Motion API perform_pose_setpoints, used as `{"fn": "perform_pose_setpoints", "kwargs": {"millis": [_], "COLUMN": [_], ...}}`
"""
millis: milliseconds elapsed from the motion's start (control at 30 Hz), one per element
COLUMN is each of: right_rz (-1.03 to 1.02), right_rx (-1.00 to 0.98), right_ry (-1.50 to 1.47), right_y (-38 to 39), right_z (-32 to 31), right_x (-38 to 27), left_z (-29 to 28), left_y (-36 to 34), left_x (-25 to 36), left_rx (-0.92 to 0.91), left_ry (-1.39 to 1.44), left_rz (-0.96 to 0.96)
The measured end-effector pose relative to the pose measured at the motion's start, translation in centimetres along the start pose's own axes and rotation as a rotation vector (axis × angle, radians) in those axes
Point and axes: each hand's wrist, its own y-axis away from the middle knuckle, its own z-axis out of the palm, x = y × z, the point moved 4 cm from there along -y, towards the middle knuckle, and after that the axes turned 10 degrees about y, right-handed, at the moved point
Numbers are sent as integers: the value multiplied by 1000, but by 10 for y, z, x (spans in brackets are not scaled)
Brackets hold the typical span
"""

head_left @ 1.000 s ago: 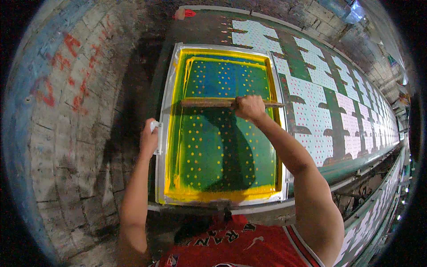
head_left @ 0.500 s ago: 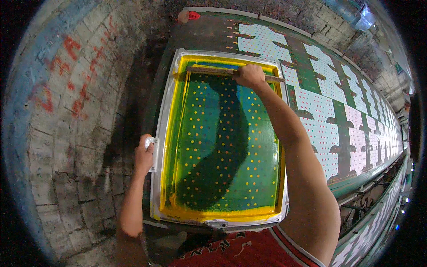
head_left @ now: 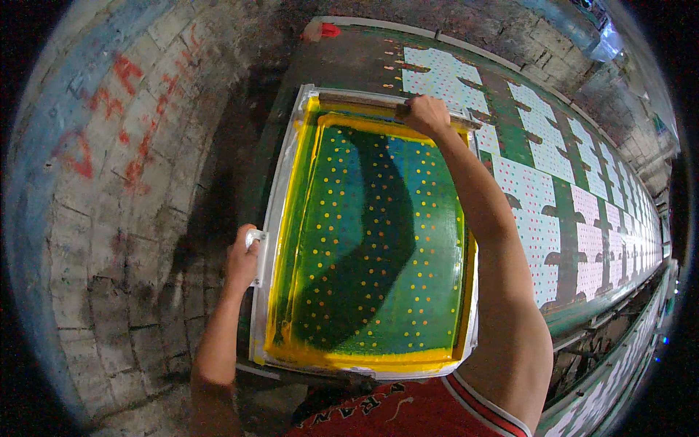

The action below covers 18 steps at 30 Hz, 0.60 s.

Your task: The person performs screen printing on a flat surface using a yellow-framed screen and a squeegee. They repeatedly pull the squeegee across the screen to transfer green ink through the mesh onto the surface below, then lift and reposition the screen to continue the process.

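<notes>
A screen-printing frame with pale rails lies flat before me. Its green mesh carries rows of small yellow and orange dots, and yellow ink lines the inner edges. At the frame's far end my right hand grips a long wooden squeegee, which rests along the far rail. A yellow ink line lies on the mesh just nearer than the squeegee. My left hand is closed around a white handle on the frame's left side. My right forearm hides part of the right rail.
The long dark green table stretches away to the right. Cut fabric pieces with small dots lie on it in rows. A small red object sits at its far left corner. A grey brick surface with red markings lies to the left.
My right hand has moved the squeegee farther away, off the dotted mesh and up to the far rail. My left hand keeps hold of the handle. The whole view has shifted slightly.
</notes>
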Motion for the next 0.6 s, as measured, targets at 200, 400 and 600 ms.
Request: {"fn": "perform_pose_setpoints", "kwargs": {"millis": [200,400,600], "right_rz": [-92,-198,-340], "right_rx": [-19,-61,-211], "right_ry": [-37,-23,32], "right_y": [-32,-13,89], "right_z": [14,8,-17], "right_x": [-20,-36,-73], "left_z": [1,2,4], "left_y": [1,-1,-5], "left_x": [-3,-6,-13], "left_rx": [36,17,1], "left_ry": [-16,25,80], "left_rz": [55,-12,-74]}}
